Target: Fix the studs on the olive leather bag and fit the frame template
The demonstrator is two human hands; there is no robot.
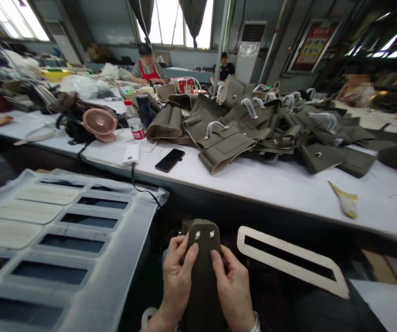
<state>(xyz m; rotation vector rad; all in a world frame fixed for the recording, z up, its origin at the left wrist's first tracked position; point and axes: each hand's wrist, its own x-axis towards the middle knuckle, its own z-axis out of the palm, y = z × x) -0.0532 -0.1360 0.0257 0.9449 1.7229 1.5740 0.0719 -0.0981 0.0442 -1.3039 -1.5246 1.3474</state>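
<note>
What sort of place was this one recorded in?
Probably a bag-making workshop. A heap of matching olive-grey bag bodies, some with wrapped handles, lies on a long white table; the left hand and right hand hold a similarly coloured piece; and a person in a red apron is beyond the heap.

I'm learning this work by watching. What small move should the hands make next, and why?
Probably a light press of both thumbs along the edges of the olive piece. The left hand and right hand hold its opposite sides, and the thumbs lie near its edges, just below the two white tabs in view, so pressing there would need little regrip.
</note>
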